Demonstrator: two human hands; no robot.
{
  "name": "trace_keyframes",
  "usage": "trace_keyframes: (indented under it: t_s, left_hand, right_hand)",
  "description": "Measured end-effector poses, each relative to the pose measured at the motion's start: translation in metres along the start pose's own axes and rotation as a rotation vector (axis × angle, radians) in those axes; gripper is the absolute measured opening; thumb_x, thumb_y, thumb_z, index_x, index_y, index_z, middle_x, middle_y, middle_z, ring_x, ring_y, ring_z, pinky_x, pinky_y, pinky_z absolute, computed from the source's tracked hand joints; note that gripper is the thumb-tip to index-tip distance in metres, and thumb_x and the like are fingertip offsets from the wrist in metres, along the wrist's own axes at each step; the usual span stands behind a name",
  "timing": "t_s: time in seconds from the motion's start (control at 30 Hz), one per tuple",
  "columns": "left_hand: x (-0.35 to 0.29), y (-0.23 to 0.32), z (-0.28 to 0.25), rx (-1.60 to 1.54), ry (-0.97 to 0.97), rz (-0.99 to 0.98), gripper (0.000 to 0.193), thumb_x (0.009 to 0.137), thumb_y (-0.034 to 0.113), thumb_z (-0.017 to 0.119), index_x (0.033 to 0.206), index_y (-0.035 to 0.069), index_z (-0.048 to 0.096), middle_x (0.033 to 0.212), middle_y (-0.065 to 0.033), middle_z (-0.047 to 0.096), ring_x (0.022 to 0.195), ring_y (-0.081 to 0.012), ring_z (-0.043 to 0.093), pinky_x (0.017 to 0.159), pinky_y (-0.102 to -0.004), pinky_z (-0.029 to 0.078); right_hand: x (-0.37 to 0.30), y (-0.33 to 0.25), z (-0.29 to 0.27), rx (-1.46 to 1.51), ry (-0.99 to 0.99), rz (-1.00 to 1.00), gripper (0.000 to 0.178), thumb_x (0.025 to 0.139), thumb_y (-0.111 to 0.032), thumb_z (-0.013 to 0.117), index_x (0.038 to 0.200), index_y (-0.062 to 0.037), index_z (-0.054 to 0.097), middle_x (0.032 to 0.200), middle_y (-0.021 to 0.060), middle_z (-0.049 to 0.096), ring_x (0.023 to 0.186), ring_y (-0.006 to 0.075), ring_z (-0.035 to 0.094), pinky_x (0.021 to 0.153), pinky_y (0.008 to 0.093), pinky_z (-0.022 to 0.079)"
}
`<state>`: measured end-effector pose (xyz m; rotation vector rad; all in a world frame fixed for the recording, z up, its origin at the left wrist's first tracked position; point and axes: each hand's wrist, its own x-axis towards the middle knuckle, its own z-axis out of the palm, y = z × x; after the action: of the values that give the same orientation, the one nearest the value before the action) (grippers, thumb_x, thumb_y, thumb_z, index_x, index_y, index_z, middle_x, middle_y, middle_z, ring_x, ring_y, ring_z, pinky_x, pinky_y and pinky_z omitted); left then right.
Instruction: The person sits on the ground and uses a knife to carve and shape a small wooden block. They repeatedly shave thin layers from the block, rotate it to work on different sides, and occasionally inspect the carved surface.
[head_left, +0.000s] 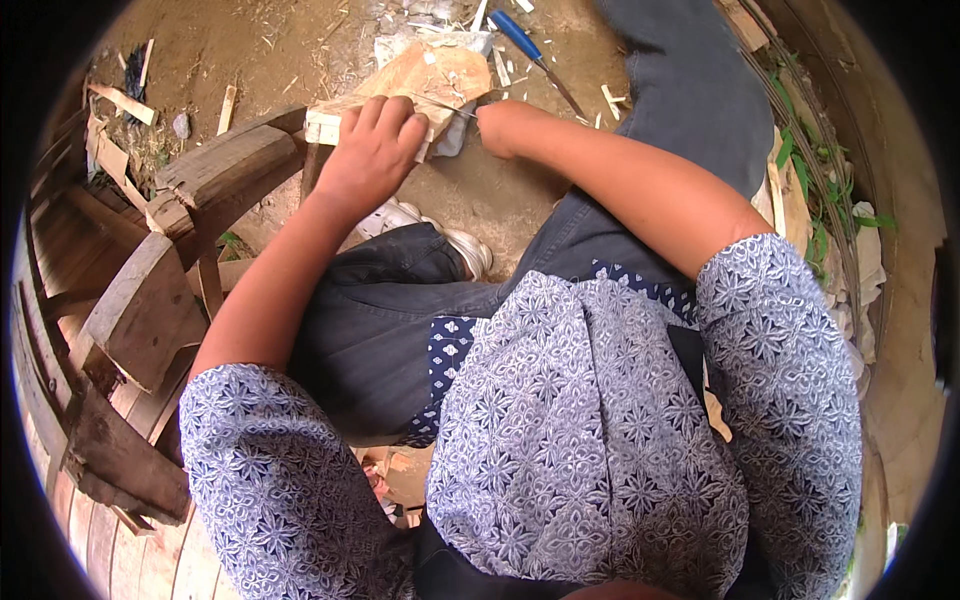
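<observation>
My left hand (pixel 382 135) is closed over the near edge of a pale wooden piece (pixel 324 126), its fingers bent together on top. A broader light wood block (pixel 425 70), strewn with small shavings, lies just beyond. My right hand (pixel 505 128) is a closed fist to the right of the block. From it a thin dark metal blade (pixel 445 105) points left across the wood toward my left fingers. The handle is hidden in my fist, so I cannot tell the tool's exact kind. Under the block, a grey stone-like lump (pixel 456 135) shows partly.
A blue-handled tool (pixel 516 36) with a long metal shank lies on the dirt beyond my right hand. Wood chips (pixel 227 108) are scattered about. Old timber beams (pixel 225 170) stand on the left. Green plants (pixel 800 180) and cables line the right side.
</observation>
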<state>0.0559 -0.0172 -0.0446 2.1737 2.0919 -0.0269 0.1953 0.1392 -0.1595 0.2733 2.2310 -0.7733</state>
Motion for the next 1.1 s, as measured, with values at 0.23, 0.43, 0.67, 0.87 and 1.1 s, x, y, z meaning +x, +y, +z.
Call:
trace_keyframes:
  t_s: [0.23,0.43,0.67,0.87,1.1]
  left_hand:
    - [-0.014,0.003,0.006,0.037,-0.009,-0.022,0.029,0.082,0.019,0.059,0.110,0.010,0.054,0.110,-0.0076,0.054,0.103,-0.0247,0.054,0.084,-0.0392,0.041]
    - [-0.008,0.005,0.003,0.027,0.015,-0.002,0.027,0.082,0.019,0.059,0.107,0.010,0.054,0.109,-0.0067,0.054,0.101,-0.0235,0.054,0.083,-0.0382,0.041]
    - [-0.011,0.005,0.002,0.017,-0.024,-0.012,0.031,0.081,0.018,0.061,0.110,0.010,0.054,0.111,-0.0069,0.054,0.103,-0.0248,0.053,0.084,-0.0389,0.041]
    - [-0.014,0.005,0.005,-0.011,-0.074,-0.057,0.036,0.082,0.013,0.061,0.117,0.007,0.054,0.117,-0.0095,0.054,0.108,-0.0273,0.053,0.087,-0.0403,0.039]
    - [-0.010,0.004,0.005,0.039,0.028,-0.012,0.025,0.083,0.019,0.058,0.106,0.012,0.054,0.107,-0.0046,0.054,0.102,-0.0226,0.054,0.082,-0.0373,0.041]
  right_hand:
    - [-0.054,-0.028,-0.055,0.146,-0.157,0.059,0.030,0.093,-0.016,0.049,0.104,0.0064,0.065,0.092,0.0253,0.069,0.065,0.0345,0.070,0.060,0.0445,0.057]
    - [-0.019,-0.016,-0.019,-0.043,-0.026,-0.021,0.029,0.088,-0.014,0.055,0.106,0.0047,0.068,0.097,0.0234,0.071,0.081,0.0347,0.072,0.071,0.0454,0.058]
    - [-0.024,-0.023,-0.041,0.083,-0.197,0.115,0.032,0.095,-0.018,0.048,0.107,0.0060,0.066,0.092,0.0249,0.070,0.069,0.0359,0.070,0.062,0.0456,0.057]
    - [-0.050,-0.030,-0.052,0.124,-0.150,0.087,0.026,0.083,-0.008,0.052,0.097,0.0063,0.070,0.094,0.0255,0.070,0.077,0.0370,0.070,0.067,0.0451,0.057]
    - [-0.015,-0.016,-0.012,0.036,-0.036,0.002,0.030,0.094,-0.015,0.050,0.111,0.0048,0.065,0.101,0.0266,0.069,0.091,0.0389,0.070,0.076,0.0475,0.057]
